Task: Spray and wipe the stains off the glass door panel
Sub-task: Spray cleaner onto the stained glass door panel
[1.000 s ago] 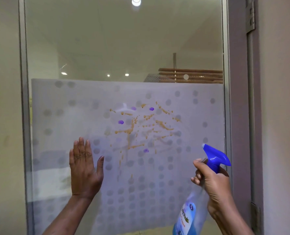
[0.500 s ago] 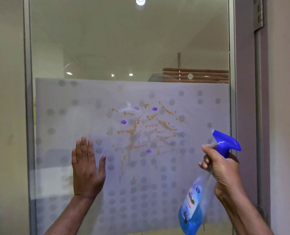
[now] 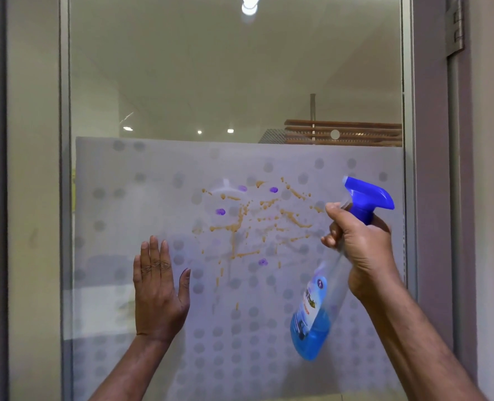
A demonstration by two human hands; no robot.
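Observation:
The glass door panel [image 3: 234, 82] fills the view, clear on top and frosted with grey dots below. Orange-brown splatter stains [image 3: 240, 227] and a few purple spots [image 3: 220, 211] sit in the middle of the frosted part. My left hand [image 3: 157, 287] lies flat on the glass, fingers up, just left of and below the stains. My right hand [image 3: 358, 247] grips a clear spray bottle [image 3: 312, 319] of blue liquid by its neck, fingers on the trigger. Its blue nozzle [image 3: 367, 196] points left toward the stains.
A grey metal frame [image 3: 63, 198] borders the glass on the left. On the right stands the door frame [image 3: 431, 169] with a hinge [image 3: 454, 27] at the top. A ceiling lamp [image 3: 248, 5] reflects at the top of the glass.
My right hand has lifted the spray bottle up and brought it closer to the stains. My left hand has stayed flat on the glass.

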